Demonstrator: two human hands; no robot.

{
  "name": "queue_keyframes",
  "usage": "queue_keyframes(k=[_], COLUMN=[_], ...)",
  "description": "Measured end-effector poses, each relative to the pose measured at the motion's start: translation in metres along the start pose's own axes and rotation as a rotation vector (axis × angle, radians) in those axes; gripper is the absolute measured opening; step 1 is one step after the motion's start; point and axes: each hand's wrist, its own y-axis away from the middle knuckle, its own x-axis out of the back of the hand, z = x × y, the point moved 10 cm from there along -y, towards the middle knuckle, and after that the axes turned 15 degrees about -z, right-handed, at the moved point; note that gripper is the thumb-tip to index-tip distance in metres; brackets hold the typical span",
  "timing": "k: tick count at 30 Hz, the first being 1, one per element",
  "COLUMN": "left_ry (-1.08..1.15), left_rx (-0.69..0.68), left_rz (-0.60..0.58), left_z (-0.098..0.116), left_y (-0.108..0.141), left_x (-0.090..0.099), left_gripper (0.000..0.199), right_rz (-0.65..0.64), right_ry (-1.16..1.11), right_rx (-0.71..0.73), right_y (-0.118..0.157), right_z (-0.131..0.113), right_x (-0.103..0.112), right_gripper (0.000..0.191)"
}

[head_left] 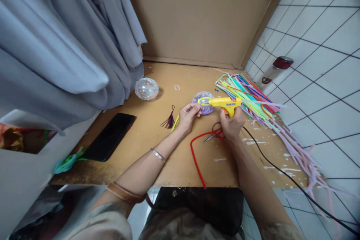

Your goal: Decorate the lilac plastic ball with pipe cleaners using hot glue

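Observation:
My right hand [233,123] is wrapped round the handle of a yellow glue gun [225,102], whose nozzle points left. My left hand [189,117] pinches a yellow-green pipe cleaner [174,123] bent into a loop at its end. The gun's tip is at this loop, over a purple patterned clear ball [207,110] on the table. A dark purple tassel [170,120] lies left of my left hand. Below my hands are red-handled scissors [217,131] and a bent red pipe cleaner [194,155].
Colourful pipe cleaners [247,97] cover the table's right side, near a red-lidded bottle [271,72]. A clear ball [146,89] and a black phone [110,137] lie left. The gun's black cord [277,165] trails right. Grey cloth [107,45] hangs at left.

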Motion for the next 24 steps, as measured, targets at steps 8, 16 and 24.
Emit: queue_keyframes(k=[8, 16, 24], left_ry=[0.0, 0.001, 0.005], left_rx=[-0.001, 0.0, 0.004], left_rz=[-0.011, -0.006, -0.003], left_z=[-0.0002, -0.002, -0.0018], left_y=[0.0005, -0.0002, -0.0001], left_x=[-0.0012, 0.0008, 0.0008], left_gripper=[0.042, 0.042, 0.043], right_rz=[-0.014, -0.021, 0.031], right_ry=[-0.017, -0.023, 0.004], right_rx=[0.009, -0.004, 0.04], right_y=[-0.0001, -0.0001, 0.0009], right_z=[-0.0014, -0.0011, -0.0032], right_x=[0.0005, 0.0009, 0.0042], right_gripper=[0.026, 0.027, 0.025])
